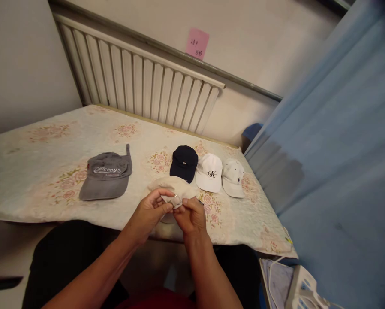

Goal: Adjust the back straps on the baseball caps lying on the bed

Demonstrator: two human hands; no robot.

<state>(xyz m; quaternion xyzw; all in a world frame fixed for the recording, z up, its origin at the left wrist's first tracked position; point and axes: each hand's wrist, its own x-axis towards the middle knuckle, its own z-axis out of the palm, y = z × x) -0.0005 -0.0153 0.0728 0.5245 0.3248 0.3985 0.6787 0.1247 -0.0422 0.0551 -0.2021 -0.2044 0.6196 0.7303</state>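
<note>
My left hand (149,211) and my right hand (190,216) meet at the near edge of the table. Both pinch the back strap and metal buckle of a beige cap (175,187) that lies on the floral cloth. The fingers of each hand are closed on the strap. A grey cap (106,175) with script lettering lies to the left. Behind the beige cap sit a navy cap (184,162), a white cap (209,172) with a black logo, and another white cap (233,177) in a row.
The table (34,171) wears a pale floral cloth. A white radiator (141,81) stands behind it, with a pink note (197,43) on the wall above. A blue curtain (340,150) hangs on the right. A white device (305,287) lies low at the right.
</note>
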